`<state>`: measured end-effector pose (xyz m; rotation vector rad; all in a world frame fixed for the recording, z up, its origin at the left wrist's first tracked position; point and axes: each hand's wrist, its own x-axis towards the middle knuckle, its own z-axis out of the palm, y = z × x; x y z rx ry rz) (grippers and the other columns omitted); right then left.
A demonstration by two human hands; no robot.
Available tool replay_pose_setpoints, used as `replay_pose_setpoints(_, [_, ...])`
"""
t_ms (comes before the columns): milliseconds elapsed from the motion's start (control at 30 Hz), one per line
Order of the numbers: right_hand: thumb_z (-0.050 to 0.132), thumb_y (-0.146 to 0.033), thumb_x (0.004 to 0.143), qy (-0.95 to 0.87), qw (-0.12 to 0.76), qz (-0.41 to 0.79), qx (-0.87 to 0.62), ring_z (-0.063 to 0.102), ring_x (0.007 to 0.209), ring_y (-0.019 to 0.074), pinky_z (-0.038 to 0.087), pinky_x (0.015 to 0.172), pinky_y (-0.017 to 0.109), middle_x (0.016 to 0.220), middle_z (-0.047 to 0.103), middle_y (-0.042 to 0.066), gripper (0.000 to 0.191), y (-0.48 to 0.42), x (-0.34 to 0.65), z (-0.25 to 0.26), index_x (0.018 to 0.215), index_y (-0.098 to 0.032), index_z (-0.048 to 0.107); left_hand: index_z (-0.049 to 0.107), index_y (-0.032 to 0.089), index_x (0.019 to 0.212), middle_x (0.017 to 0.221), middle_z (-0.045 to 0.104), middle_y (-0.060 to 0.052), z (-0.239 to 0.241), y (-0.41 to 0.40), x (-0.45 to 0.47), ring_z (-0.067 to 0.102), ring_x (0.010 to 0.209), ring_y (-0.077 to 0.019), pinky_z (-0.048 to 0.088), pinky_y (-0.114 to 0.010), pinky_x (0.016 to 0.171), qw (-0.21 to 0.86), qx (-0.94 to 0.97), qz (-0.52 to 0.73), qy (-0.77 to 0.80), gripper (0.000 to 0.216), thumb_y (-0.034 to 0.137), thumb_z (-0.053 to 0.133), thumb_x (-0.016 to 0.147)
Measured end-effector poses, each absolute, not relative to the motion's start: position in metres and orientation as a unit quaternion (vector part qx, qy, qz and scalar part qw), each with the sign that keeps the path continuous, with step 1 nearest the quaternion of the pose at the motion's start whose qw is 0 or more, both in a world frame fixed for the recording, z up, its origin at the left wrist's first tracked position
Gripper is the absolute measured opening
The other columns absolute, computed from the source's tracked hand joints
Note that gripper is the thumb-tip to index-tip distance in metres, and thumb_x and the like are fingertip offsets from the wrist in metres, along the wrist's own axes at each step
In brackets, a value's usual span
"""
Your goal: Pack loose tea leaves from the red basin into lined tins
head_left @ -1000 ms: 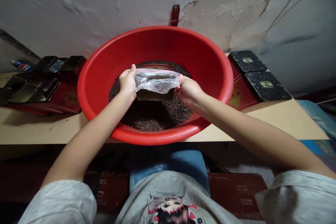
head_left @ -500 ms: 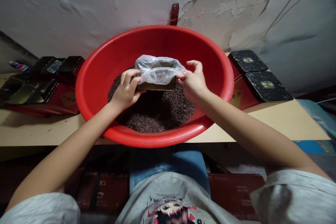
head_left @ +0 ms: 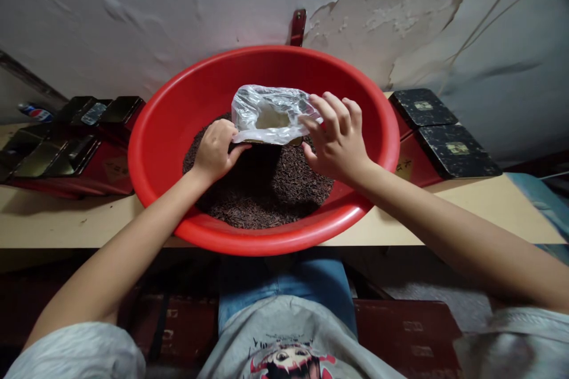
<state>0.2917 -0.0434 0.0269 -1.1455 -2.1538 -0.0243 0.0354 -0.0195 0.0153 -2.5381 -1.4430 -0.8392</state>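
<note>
Your left hand (head_left: 216, 148) holds the left end of a tin (head_left: 294, 141) over a red basin (head_left: 267, 243), its thumb laid along the near edge and its fingers bent round the side. A clear plastic bag (head_left: 267, 134) lines the tin, its crumpled mouth agape toward you and its lip folded over the rim. Your right hand (head_left: 338, 136) is spread at the opposite end, fingers wide and curved over the bag's edge, the thumb standing apart below, near the tin's corner; whether any plastic is pinched there, you cannot tell from this angle. Tin and bag sit above the middle of the basin, where dark dried leaves (head_left: 302, 180) cover the bottom, part of them in shadow.

The basin stands on a pale table (head_left: 484, 207) and juts past its near edge toward your jeans (head_left: 284, 284) and your grey printed shirt (head_left: 275, 317). To the left of it cluster red tins (head_left: 115, 166) with dark tops, a blue can (head_left: 35, 111) lying behind them. To the right, two more tins wear scuffed black lids (head_left: 460, 148). Behind it all rises a grey wall (head_left: 178, 6), its coating broken away in a ragged patch (head_left: 395, 15).
</note>
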Motion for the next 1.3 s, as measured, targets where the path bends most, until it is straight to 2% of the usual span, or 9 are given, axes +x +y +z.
replay_pose_setpoints(100, [0.05, -0.026, 0.081, -0.874, 0.293, -0.036, -0.385, 0.037, 0.125, 0.0298, 0.02, 0.105, 0.056, 0.128, 0.051, 0.007, 0.02, -0.035, 0.299, 0.025, 0.1, -0.026, 0.056, 0.046, 0.022, 0.076, 0.087, 0.058, -0.008, 0.011, -0.016, 0.033, 0.056, 0.087, -0.0248, 0.044, -0.04, 0.081, 0.079, -0.844, -0.284, -0.449, 0.022, 0.042, 0.053, 0.082])
replay_pose_setpoints(233, [0.038, -0.025, 0.089, -0.901, 0.246, -0.175, -0.311, 0.053, 0.085, 0.0209, 0.042, 0.075, 0.041, 0.09, 0.062, 0.007, 0.019, -0.019, 0.305, 0.019, 0.081, -0.022, 0.056, 0.045, 0.021, 0.071, 0.079, 0.057, -0.006, 0.003, -0.011, 0.027, 0.055, 0.079, -0.0223, 0.044, -0.037, 0.073, 0.154, -0.851, -0.315, -0.39, 0.015, 0.031, 0.052, 0.08])
replay_pose_setpoints(367, [0.032, -0.014, 0.089, -0.89, 0.261, -0.294, -0.229, 0.045, 0.061, 0.0148, 0.037, 0.055, 0.029, 0.061, 0.053, 0.003, 0.03, -0.011, 0.301, 0.011, 0.066, -0.02, 0.051, 0.04, 0.022, 0.062, 0.065, 0.053, -0.002, 0.001, -0.006, 0.022, 0.052, 0.066, -0.0178, 0.042, -0.032, 0.064, 0.259, -0.836, -0.36, -0.324, 0.015, 0.017, 0.049, 0.073])
replay_pose_setpoints(500, [0.039, -0.023, 0.089, -0.876, 0.31, -0.228, -0.292, 0.046, 0.063, 0.0147, 0.042, 0.061, 0.029, 0.065, 0.055, 0.004, 0.025, -0.007, 0.295, 0.007, 0.066, -0.02, 0.049, 0.04, 0.022, 0.06, 0.061, 0.051, -0.002, 0.003, 0.005, 0.021, 0.05, 0.063, -0.0163, 0.042, -0.03, 0.06, 0.284, -0.844, -0.355, -0.283, 0.02, 0.02, 0.049, 0.077])
replay_pose_setpoints(733, [0.058, -0.043, 0.078, -0.815, 0.456, 0.059, -0.353, 0.057, 0.086, 0.0181, 0.047, 0.078, 0.035, 0.088, 0.06, 0.008, 0.025, -0.002, 0.293, 0.015, 0.072, -0.019, 0.053, 0.045, 0.021, 0.056, 0.055, 0.045, -0.001, 0.002, 0.016, 0.023, 0.044, 0.059, -0.0152, 0.037, -0.032, 0.062, 0.276, -0.865, -0.267, -0.322, 0.032, 0.027, 0.045, 0.087])
replay_pose_setpoints(933, [0.062, -0.058, 0.07, -0.723, 0.491, 0.255, -0.415, 0.05, 0.066, 0.0124, 0.045, 0.062, 0.029, 0.071, 0.053, 0.001, 0.041, 0.008, 0.282, 0.017, 0.07, -0.02, 0.049, 0.047, 0.02, 0.057, 0.058, 0.052, -0.004, 0.0, 0.016, 0.019, 0.046, 0.06, -0.016, 0.035, -0.032, 0.06, 0.222, -0.883, -0.274, -0.31, 0.029, 0.021, 0.044, 0.086])
replay_pose_setpoints(1067, [0.063, -0.051, 0.073, -0.676, 0.518, 0.225, -0.473, 0.048, 0.064, 0.013, 0.044, 0.062, 0.031, 0.068, 0.047, -0.002, 0.036, 0.015, 0.271, 0.014, 0.086, -0.022, 0.047, 0.05, 0.02, 0.062, 0.063, 0.054, -0.004, 0.004, 0.003, 0.017, 0.048, 0.063, -0.0173, 0.038, -0.033, 0.063, 0.186, -0.895, -0.275, -0.298, 0.022, 0.025, 0.048, 0.083])
replay_pose_setpoints(1167, [0.056, -0.044, 0.081, -0.705, 0.492, 0.147, -0.49, 0.049, 0.071, 0.0155, 0.044, 0.068, 0.034, 0.072, 0.047, 0.001, 0.025, 0.014, 0.266, 0.015, 0.084, -0.022, 0.046, 0.047, 0.021, 0.065, 0.061, 0.049, 0.0, 0.014, -0.013, 0.026, 0.047, 0.061, -0.0161, 0.04, -0.034, 0.066, 0.165, -0.833, -0.387, -0.359, 0.02, 0.028, 0.049, 0.082])
replay_pose_setpoints(1300, [0.048, -0.044, 0.086, -0.731, 0.479, 0.068, -0.481, 0.049, 0.082, 0.0187, 0.044, 0.074, 0.037, 0.085, 0.049, 0.006, 0.025, 0.01, 0.263, 0.019, 0.076, -0.021, 0.044, 0.048, 0.021, 0.086, 0.086, 0.052, -0.003, 0.027, -0.016, 0.056, 0.053, 0.081, -0.018, 0.045, -0.036, 0.077, 0.082, -0.714, -0.493, -0.49, 0.019, 0.027, 0.062, 0.074])
